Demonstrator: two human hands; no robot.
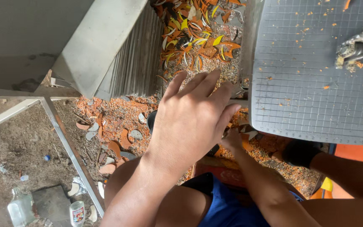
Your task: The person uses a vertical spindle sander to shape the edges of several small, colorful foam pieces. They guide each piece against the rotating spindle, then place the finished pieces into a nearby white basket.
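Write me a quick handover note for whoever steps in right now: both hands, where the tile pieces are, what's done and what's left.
Left hand: open, fingers spread, raised over the floor, holding nothing.
Right hand: low by the corner of the gridded cutting board; the left hand hides its grip.
Orange tile offcuts and dust litter the floor; curved pieces lie near the knee.
Stack of grey tiles leans upright on the left.
Done: many offcuts already lie cut.
Left: the grey stack looks uncut.

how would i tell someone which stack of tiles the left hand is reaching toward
Start at the grey gridded cutting board at the upper right, then look left across the heap of orange offcuts. The stack of tiles stands on edge there, just beyond the left hand. Unlike the curved orange scraps around it, it is a neat row of whole grey tiles.
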